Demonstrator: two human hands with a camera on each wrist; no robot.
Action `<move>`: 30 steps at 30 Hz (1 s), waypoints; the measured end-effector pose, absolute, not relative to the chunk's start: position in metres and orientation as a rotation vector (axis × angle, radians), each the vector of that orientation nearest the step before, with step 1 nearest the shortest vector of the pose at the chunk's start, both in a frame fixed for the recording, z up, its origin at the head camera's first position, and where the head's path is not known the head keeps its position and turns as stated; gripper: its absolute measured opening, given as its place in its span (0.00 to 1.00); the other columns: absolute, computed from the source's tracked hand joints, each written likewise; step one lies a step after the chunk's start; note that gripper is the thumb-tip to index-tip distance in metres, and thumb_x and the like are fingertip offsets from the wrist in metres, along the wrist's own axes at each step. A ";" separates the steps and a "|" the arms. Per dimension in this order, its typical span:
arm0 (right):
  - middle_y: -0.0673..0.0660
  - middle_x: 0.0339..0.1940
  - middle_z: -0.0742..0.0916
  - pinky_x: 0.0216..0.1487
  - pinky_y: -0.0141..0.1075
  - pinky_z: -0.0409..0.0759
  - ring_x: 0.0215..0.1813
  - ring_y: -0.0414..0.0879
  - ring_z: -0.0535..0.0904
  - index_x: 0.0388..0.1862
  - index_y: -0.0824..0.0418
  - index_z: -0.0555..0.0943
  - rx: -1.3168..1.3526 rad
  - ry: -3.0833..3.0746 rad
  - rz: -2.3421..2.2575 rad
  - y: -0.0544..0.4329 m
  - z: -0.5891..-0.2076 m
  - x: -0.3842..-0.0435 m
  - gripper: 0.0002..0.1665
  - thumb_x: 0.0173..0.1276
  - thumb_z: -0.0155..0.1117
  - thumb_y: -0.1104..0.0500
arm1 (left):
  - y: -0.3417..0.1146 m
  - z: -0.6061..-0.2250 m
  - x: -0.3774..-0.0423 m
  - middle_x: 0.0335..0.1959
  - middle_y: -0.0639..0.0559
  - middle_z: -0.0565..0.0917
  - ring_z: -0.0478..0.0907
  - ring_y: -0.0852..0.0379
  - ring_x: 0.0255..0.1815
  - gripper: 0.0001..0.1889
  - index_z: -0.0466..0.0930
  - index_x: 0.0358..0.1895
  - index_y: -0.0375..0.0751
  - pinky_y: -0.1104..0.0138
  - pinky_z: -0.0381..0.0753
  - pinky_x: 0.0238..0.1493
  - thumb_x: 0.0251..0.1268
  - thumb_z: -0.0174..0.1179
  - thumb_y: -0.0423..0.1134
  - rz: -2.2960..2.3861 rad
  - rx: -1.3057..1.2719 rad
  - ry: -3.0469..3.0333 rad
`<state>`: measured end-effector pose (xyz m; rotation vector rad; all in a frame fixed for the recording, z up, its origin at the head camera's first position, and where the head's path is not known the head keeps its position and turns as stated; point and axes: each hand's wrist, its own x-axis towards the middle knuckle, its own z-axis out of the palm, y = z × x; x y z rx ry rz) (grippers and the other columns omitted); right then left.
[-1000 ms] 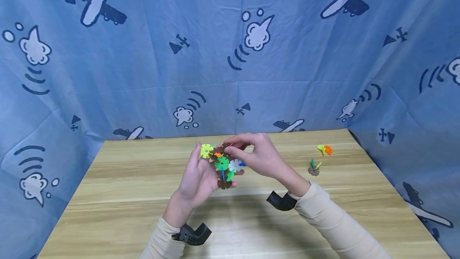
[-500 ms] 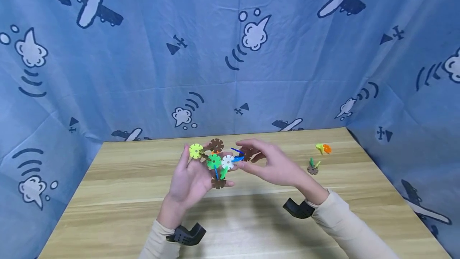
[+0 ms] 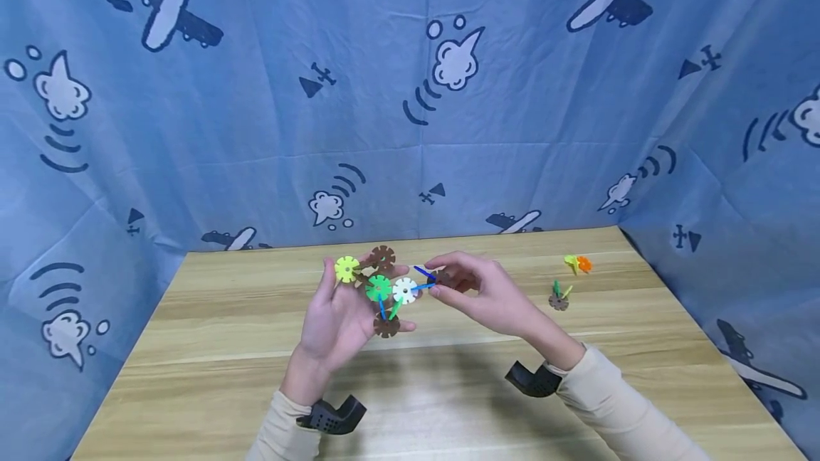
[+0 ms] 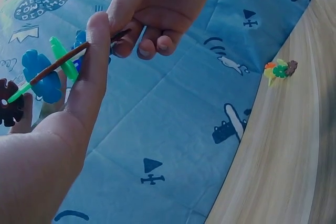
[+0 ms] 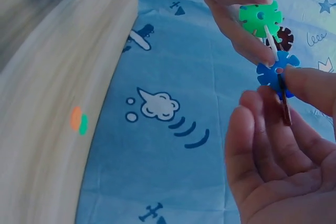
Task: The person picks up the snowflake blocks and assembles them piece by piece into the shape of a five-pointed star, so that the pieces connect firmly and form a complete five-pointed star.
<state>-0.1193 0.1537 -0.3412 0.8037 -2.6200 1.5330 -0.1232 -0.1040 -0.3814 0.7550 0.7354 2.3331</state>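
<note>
A cluster of notched plastic snowflake discs joined slot to slot lies across my left hand (image 3: 342, 322), palm up, with the fingers stretched out behind it. It has a yellow disc (image 3: 347, 269) beside the thumb, a green disc (image 3: 378, 289), a white disc (image 3: 405, 291) and brown discs, one at the top (image 3: 383, 257) and one at the bottom (image 3: 386, 325). My right hand (image 3: 490, 297) pinches the cluster's right end, at a brown disc (image 3: 440, 277) near edge-on blue discs. In the right wrist view the thumb lies against a blue disc (image 5: 270, 75).
On the wooden table (image 3: 224, 347), two small disc groups sit to the right: a yellow and orange one (image 3: 579, 264) farther back, and a brown one (image 3: 559, 301) with green and yellow pieces. A blue airplane-print cloth (image 3: 384, 105) hangs around the back and sides.
My right hand has moved from the cluster's top brown disc to its right end, uncovering the top disc. The left hand and cluster have shifted slightly left.
</note>
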 end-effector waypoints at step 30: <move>0.72 0.53 0.81 0.43 0.57 0.83 0.47 0.64 0.80 0.64 0.71 0.73 0.291 -2.931 0.421 0.265 -0.389 -0.131 0.31 0.67 0.67 0.57 | -0.130 -0.377 -0.120 0.69 0.42 0.71 0.70 0.43 0.71 0.34 0.58 0.73 0.51 0.39 0.79 0.60 0.80 0.19 0.66 2.440 0.714 0.776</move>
